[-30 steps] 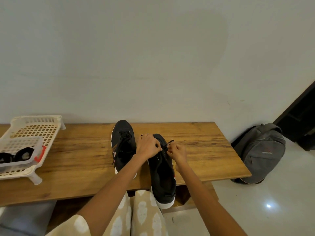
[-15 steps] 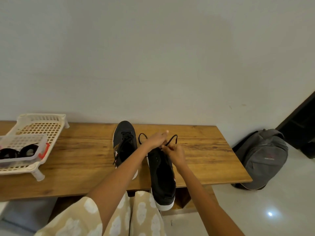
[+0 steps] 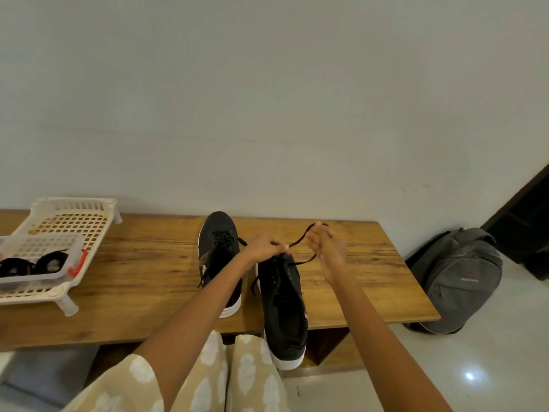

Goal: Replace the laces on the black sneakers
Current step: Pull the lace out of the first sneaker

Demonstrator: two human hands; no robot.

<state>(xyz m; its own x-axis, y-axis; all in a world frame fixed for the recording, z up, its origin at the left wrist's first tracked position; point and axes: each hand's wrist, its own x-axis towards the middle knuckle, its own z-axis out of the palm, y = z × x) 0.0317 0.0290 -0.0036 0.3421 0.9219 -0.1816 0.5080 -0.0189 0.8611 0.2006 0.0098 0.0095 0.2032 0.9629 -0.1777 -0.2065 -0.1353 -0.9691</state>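
Black lace (image 3: 300, 239) runs from the near sneaker (image 3: 283, 304), which overhangs the front edge of the wooden bench (image 3: 148, 263). Left hand (image 3: 264, 248) pinches the lace at the sneaker's forward eyelets; right hand (image 3: 325, 248) pinches its free end, raised up and to the right. Draw the lace through smoothly, keeping the sneaker steadied so it does not tip off the edge. A second sneaker (image 3: 218, 257), laced, lies beside it. A white plastic rack (image 3: 74, 221) stands on the bench at left; a grey backpack (image 3: 460, 278) rests on the tiled floor against the wall.
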